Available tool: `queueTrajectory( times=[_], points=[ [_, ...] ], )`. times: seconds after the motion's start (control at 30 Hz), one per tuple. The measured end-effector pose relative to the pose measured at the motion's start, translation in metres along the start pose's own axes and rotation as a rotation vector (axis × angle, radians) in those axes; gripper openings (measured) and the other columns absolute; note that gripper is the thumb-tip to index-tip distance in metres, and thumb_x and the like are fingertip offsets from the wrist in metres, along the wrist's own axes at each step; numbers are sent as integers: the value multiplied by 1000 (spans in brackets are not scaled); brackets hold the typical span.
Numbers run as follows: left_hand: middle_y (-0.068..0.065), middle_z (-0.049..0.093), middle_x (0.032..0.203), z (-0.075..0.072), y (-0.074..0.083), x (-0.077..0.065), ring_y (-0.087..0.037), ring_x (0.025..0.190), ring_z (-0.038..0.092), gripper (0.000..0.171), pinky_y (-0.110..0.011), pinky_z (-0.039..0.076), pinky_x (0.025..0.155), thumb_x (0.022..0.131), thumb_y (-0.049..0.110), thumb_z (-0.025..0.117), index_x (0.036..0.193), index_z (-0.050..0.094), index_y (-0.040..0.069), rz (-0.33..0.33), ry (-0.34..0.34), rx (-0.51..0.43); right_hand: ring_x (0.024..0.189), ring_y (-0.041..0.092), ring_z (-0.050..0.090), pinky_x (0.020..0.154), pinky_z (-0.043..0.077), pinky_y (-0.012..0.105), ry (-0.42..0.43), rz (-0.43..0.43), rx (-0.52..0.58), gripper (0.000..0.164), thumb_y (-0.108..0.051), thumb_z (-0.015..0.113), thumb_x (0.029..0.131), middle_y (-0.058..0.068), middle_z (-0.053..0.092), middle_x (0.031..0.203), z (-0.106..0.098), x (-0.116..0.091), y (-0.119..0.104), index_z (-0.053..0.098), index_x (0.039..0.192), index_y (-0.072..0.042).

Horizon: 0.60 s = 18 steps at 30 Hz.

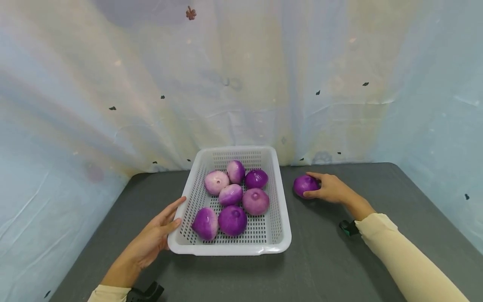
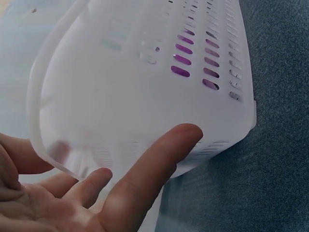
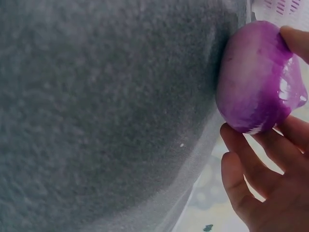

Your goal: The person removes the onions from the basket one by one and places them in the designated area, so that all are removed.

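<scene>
A white plastic basket [image 1: 281, 226] with slotted walls stands mid-table and holds several red onions [image 1: 232, 220], some deep purple, others paler. Against the basket's left side rests my left hand [image 1: 152, 237], its fingers fairly straight. In the left wrist view, the fingers [image 2: 145, 179] lie along the outside of the basket wall [image 2: 96, 92]. To the right of the basket, my right hand [image 1: 332, 188] holds a single red onion [image 1: 305, 186] between thumb and fingers. That onion [image 3: 258, 77] is low over the table in the right wrist view; whether it touches cannot be told.
A dark grey tabletop [image 1: 313, 260] lies under everything. Behind it and at both sides hangs a pale patterned curtain [image 1: 241, 84]. Dark wrist straps [image 1: 348, 227] show by the cream sleeves [image 1: 400, 251].
</scene>
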State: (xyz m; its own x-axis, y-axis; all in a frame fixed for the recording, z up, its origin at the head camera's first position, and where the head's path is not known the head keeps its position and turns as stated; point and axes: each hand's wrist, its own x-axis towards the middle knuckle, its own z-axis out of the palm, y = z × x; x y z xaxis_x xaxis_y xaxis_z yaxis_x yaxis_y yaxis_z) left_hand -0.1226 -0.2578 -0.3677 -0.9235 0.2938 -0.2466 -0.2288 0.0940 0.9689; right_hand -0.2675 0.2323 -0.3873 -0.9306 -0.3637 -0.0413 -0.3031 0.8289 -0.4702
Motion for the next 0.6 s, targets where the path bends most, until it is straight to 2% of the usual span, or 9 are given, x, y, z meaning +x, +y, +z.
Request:
queueTrajectory(
  times=[0.17, 0.33, 0.6],
  points=[
    [-8, 7, 169, 2, 2, 2, -37, 135, 45, 65, -49, 58, 84, 106, 28, 46, 161, 10, 32, 18, -7, 2, 103, 31, 62, 89, 51, 50, 1, 25, 7, 88, -46, 76, 84, 28, 65, 122, -3, -1, -1, 40, 150, 0],
    [-8, 5, 169, 3, 0, -1, -38, 137, 43, 65, -49, 58, 85, 106, 27, 46, 160, 10, 34, -3, -5, -9, 109, 36, 61, 92, 50, 53, -10, 32, 9, 88, -45, 76, 84, 32, 60, 129, -1, -1, -3, 39, 150, 1],
    [-9, 3, 169, -1, -3, -2, -30, 134, 46, 68, -50, 57, 86, 106, 24, 47, 161, 6, 29, 27, -47, -51, 111, 39, 60, 92, 49, 54, 7, 6, -5, 87, -43, 79, 83, 33, 59, 130, 1, 0, -5, 42, 148, 2]
  ],
)
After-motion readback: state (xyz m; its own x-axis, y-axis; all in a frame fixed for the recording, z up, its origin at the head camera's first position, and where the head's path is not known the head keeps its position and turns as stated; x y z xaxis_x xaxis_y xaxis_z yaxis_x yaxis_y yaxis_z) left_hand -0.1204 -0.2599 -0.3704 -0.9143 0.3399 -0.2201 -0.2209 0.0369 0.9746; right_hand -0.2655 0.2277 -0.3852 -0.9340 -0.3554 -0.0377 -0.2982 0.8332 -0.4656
